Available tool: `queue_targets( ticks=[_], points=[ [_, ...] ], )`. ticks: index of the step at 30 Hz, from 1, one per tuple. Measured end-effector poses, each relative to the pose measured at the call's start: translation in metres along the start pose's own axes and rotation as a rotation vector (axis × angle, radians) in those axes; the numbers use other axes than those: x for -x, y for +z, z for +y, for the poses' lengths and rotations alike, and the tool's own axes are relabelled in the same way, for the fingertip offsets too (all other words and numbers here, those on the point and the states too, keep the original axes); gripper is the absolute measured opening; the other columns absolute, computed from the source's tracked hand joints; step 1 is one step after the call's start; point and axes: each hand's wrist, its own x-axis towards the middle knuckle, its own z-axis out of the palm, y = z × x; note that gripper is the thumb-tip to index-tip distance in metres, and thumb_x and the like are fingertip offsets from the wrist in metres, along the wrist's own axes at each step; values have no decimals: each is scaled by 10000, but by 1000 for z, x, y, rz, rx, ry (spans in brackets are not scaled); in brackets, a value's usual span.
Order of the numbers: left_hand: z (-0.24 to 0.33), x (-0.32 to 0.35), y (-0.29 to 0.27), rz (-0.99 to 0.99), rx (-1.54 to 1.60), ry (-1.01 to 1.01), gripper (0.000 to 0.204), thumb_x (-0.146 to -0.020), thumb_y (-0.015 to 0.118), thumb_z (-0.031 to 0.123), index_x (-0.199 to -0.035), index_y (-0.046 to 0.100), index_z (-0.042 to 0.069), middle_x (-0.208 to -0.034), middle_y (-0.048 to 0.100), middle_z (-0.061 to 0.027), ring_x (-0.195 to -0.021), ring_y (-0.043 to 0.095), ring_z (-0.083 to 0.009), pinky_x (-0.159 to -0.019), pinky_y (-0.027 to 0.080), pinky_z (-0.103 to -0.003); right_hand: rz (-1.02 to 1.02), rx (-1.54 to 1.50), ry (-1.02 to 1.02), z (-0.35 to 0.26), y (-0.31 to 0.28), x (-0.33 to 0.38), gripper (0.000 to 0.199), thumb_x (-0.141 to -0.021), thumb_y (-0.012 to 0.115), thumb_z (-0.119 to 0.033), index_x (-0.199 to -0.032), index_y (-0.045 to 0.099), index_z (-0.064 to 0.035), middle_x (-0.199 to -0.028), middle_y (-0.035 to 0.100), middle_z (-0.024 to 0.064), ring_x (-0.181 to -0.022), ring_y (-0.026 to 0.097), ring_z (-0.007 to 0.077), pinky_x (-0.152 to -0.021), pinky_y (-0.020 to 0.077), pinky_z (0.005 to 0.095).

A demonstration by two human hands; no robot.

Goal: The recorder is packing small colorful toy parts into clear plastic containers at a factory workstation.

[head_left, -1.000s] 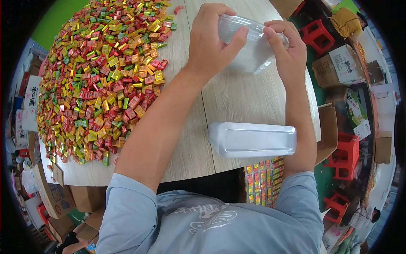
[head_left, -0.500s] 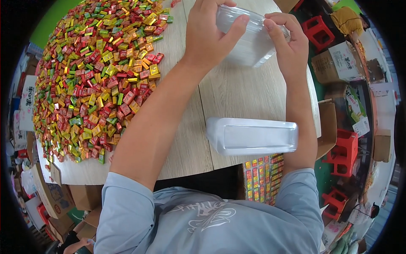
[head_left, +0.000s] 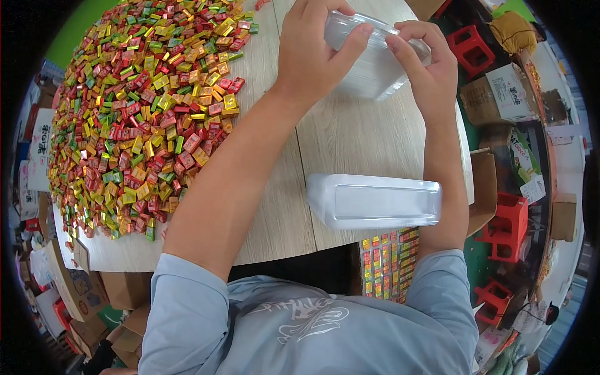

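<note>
At the far side of the table, a stack of clear plastic trays (head_left: 369,65) is held between both hands. My left hand (head_left: 319,50) grips its left side, thumb laid along the top edge. On the right, my right hand (head_left: 428,59) pinches the rim with thumb and fingers. Closer to me, another clear plastic tray (head_left: 384,201) lies on the table beside my right forearm. A large heap of small red, yellow, orange and green wrapped candies (head_left: 144,119) spreads to the left of my left arm.
The pale wooden table (head_left: 269,231) has a seam running through it. Below its near edge, a carton (head_left: 389,265) holds rows of colourful small packs. Red stools (head_left: 505,228) and cardboard boxes (head_left: 494,97) stand on the right. A person in yellow (head_left: 512,32) is at the far right.
The stack and both hands have shifted very slightly, with the fingers moving a little along the rim. The tray near me and the candy heap stay put.
</note>
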Motion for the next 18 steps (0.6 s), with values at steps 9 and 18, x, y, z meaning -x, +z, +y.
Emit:
queue_targets(
  ticks=[9, 18],
  points=[
    [-13, 2, 3, 29, 39, 104, 262, -880, 720, 111, -1049, 549, 9, -1010, 551, -170, -934, 559, -303, -850, 449, -391, 11, -2, 22, -2, 0, -1, 215, -899, 774, -301, -943, 738, -93, -1097, 728, 34, -1034, 655, 161, -936, 491, 318],
    [-8, 9, 1, -29, 108, -42, 483, -887, 674, 99, -1297, 451, -27, -1189, 472, -182, -1074, 504, -269, -960, 420, -381, 39, -23, 30, -4, 1, -1, 200, -920, 767, -261, -955, 757, -64, -1058, 736, 8, -982, 653, 127, -912, 480, 292]
  ],
)
